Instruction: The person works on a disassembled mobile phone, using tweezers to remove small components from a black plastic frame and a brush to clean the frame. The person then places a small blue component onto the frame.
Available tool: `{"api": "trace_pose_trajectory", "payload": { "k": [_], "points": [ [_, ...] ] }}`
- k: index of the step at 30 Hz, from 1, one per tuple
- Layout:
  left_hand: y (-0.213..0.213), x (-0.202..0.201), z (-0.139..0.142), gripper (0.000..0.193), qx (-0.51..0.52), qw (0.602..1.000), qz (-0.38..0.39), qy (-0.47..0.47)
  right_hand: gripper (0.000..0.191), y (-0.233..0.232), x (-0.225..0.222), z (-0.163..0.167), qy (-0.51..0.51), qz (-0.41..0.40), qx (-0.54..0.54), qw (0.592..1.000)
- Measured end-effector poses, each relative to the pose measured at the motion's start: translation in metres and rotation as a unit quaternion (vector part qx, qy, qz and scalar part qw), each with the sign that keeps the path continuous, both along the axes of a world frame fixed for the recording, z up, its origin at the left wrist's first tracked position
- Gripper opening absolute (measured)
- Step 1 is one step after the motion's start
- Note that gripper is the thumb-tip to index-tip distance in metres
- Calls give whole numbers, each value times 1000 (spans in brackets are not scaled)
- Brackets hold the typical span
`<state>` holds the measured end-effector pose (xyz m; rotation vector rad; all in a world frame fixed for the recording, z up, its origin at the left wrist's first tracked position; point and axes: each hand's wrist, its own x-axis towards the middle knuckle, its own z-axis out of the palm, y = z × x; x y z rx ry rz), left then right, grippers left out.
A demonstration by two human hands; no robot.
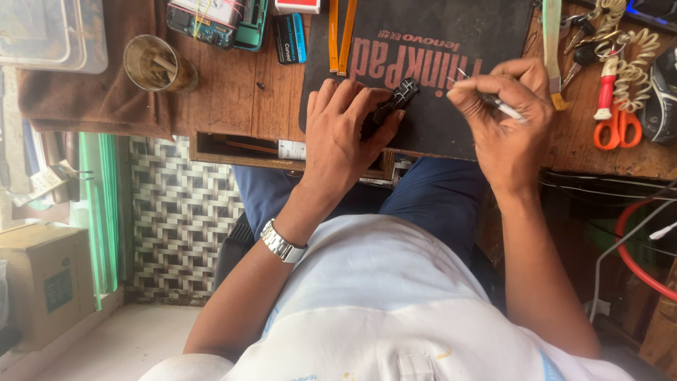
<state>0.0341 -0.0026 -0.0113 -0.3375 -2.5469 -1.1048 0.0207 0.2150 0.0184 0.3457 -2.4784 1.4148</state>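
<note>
1. Our left hand [342, 134] grips a small black device [396, 100] on the dark mat [437, 127], near the desk's front edge.
2. Our right hand [504, 106] pinches a thin tool [493, 102], probably tweezers, just right of the device.
3. The device's long axis slants towards the tool tip.
4. The wooden desk [226, 99] is crowded: orange scissors [615, 125] sit at the right edge.

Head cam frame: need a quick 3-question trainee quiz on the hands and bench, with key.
1. True or false: the left hand presses a small dark device onto the black mat.
2. What does the right hand pinch? A) orange-handled scissors B) a thin metal tool C) a ribbon strip
3. Fill in: the round metal cup stands on the wooden desk to the ____ of the mat in the picture.

Key: 1 true; 2 B, the thin metal tool, while the orange-handled scissors lie untouched; 3 left.
</note>
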Motion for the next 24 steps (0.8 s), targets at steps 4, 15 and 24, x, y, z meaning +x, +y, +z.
{"api": "trace_pose_trajectory", "payload": {
  "k": [4, 15, 24],
  "points": [
    [-1, 0, -4, 23, 2, 1000, -9, -3, 11, 0, -7, -2, -72, 20, -73, 994],
    [-2, -1, -7, 23, -12, 1000, -19, -6, 13, 2, -9, -17, -85, 68, -159, 981],
    [-1, -3, -8, 24, -13, 1000, -19, 4, 19, -12, -18, -24, -122, 74, -224, 964]
  ]
}}
